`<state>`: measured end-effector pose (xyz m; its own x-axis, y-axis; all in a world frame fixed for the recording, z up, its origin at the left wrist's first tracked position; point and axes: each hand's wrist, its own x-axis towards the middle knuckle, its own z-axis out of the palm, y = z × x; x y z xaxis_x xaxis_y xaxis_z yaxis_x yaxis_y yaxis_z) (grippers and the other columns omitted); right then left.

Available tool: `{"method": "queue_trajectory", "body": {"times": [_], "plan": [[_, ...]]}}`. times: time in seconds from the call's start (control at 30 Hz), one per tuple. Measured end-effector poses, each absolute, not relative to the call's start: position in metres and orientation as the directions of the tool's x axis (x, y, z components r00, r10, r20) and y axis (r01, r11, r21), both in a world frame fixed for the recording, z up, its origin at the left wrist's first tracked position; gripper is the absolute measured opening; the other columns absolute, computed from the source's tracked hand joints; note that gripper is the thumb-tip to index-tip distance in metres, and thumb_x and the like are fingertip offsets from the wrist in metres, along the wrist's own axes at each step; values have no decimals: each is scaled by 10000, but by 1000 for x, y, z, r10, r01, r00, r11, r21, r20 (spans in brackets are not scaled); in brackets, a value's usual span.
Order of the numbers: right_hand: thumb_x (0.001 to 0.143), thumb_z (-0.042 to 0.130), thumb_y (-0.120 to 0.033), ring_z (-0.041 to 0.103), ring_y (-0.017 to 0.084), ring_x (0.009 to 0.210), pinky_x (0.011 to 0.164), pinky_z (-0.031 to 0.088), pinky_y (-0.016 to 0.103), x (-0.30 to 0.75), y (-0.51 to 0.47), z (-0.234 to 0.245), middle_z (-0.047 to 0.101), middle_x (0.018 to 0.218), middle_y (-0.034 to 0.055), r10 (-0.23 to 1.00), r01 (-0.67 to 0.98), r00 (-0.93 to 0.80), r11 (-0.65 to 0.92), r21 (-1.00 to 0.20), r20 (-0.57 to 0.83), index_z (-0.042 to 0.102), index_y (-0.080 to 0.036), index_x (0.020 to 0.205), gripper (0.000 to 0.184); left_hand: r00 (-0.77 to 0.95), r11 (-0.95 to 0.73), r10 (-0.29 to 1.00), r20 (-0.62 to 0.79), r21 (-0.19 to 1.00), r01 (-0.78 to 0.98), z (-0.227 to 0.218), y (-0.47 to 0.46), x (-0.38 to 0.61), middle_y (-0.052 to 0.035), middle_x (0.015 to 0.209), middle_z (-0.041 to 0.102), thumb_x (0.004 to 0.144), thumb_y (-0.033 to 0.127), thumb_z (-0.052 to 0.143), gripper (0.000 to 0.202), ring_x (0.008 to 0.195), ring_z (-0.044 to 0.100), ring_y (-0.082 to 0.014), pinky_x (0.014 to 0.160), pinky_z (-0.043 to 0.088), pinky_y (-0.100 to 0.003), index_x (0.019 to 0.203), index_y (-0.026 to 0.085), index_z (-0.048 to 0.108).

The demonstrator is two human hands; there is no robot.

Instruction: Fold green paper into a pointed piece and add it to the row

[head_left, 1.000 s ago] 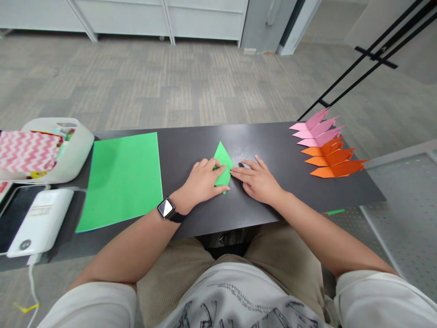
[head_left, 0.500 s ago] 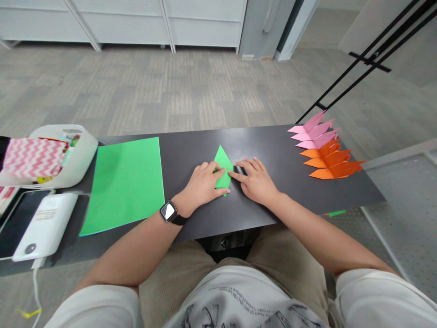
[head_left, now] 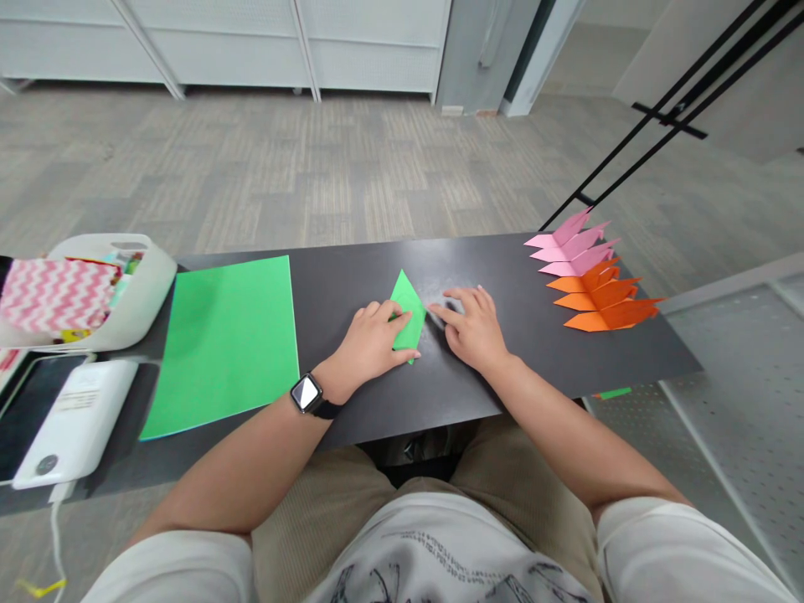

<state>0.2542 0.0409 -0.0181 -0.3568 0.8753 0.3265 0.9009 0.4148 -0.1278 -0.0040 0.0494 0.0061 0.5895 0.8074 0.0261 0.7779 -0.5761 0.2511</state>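
Observation:
A small folded piece of green paper (head_left: 409,324), kite-shaped with a point at the far end, lies on the dark table in front of me. My left hand (head_left: 375,337) pins its left side down, thumb near the bottom tip and index finger across the middle; part of the paper is hidden beneath. My right hand (head_left: 472,329) rests just right of it with fingers spread, the index fingertip at the paper's right corner. Whether that fingertip touches the paper I cannot tell.
Left of my hands lies a stack of green sheets (head_left: 229,343). Beyond it are a white basket (head_left: 147,289) and a white power bank (head_left: 79,423) with a cable. Folded pink papers (head_left: 574,244) and orange papers (head_left: 606,300) stand in a row at the table's right end.
My right index finger has drawn back from on top of the paper to its right corner. My left hand keeps its place on the paper. The view has shifted slightly.

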Motion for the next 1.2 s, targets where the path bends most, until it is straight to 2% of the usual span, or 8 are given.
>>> {"method": "queue_trajectory", "body": {"times": [0.1, 0.3, 0.4, 0.5, 0.67, 0.8, 0.9, 1.2], "plan": [[975, 596, -189, 527, 323, 1380, 1307, 265, 657, 250, 38, -14, 644, 1476, 83, 873, 885, -397, 446, -134, 284, 793, -372, 1359, 468, 589, -575, 807, 36, 271, 772, 6, 50, -5, -118, 1408, 636, 929, 611, 798, 697, 1223, 576, -339, 1041, 474, -502, 1500, 236, 660], [1006, 605, -290, 535, 348, 1372, 1301, 262, 712, 241, 39, -6, 662, 1432, 98, 902, 898, -352, 401, -181, 250, 821, -348, 1307, 375, 605, -587, 796, 39, 295, 754, 8, 52, -7, -117, 1390, 633, 888, 631, 828, 718, 1209, 576, -333, 1056, 471, -487, 1471, 241, 676], [1022, 651, -434, 547, 365, 1358, 1288, 262, 749, 236, 42, -1, 674, 1407, 108, 909, 895, -341, 392, -212, 240, 851, -332, 1220, 300, 610, -588, 792, 20, 293, 754, 9, 51, -8, -123, 1400, 615, 874, 635, 837, 755, 1213, 566, -337, 1052, 472, -488, 1492, 240, 657], [1002, 694, -543, 549, 387, 1353, 1286, 233, 777, 228, 41, 0, 684, 1382, 125, 909, 897, -345, 393, -203, 234, 856, -300, 1160, 333, 622, -601, 782, 28, 295, 743, 9, 50, -9, -122, 1416, 601, 866, 656, 835, 779, 1229, 554, -340, 1075, 462, -492, 1501, 247, 644], [1008, 698, -542, 557, 397, 1338, 1273, 237, 789, 219, 32, -5, 700, 1363, 136, 914, 911, -328, 373, -174, 241, 813, -262, 1218, 368, 636, -613, 770, 50, 333, 716, 5, 53, -14, -129, 1442, 597, 856, 693, 830, 866, 1264, 550, -343, 1109, 453, -492, 1550, 233, 590], [1012, 697, -522, 555, 405, 1338, 1280, 194, 801, 219, 29, -6, 702, 1368, 152, 907, 912, -347, 386, -137, 240, 798, -243, 1245, 378, 644, -622, 760, 93, 392, 678, 1, 59, -18, -98, 1384, 638, 1017, 559, 692, 587, 1228, 578, -291, 1119, 458, -456, 1511, 248, 628], [1017, 680, -521, 545, 407, 1354, 1296, 152, 792, 218, 27, -4, 692, 1385, 164, 904, 913, -363, 394, -110, 225, 781, -227, 1288, 413, 651, -637, 751, 114, 387, 667, -1, 61, -18, -90, 1332, 652, 1042, 482, 657, 433, 1183, 585, -275, 1100, 470, -445, 1404, 249, 709], [1038, 617, -580, 520, 435, 1389, 1287, 115, 806, 215, 17, 1, 664, 1432, 192, 902, 913, -389, 404, -50, 188, 705, -189, 1416, 551, 668, -655, 735, 112, 372, 658, -3, 60, -19, -108, 1349, 626, 1012, 527, 687, 479, 1192, 568, -293, 1086, 469, -462, 1405, 254, 722]]}}
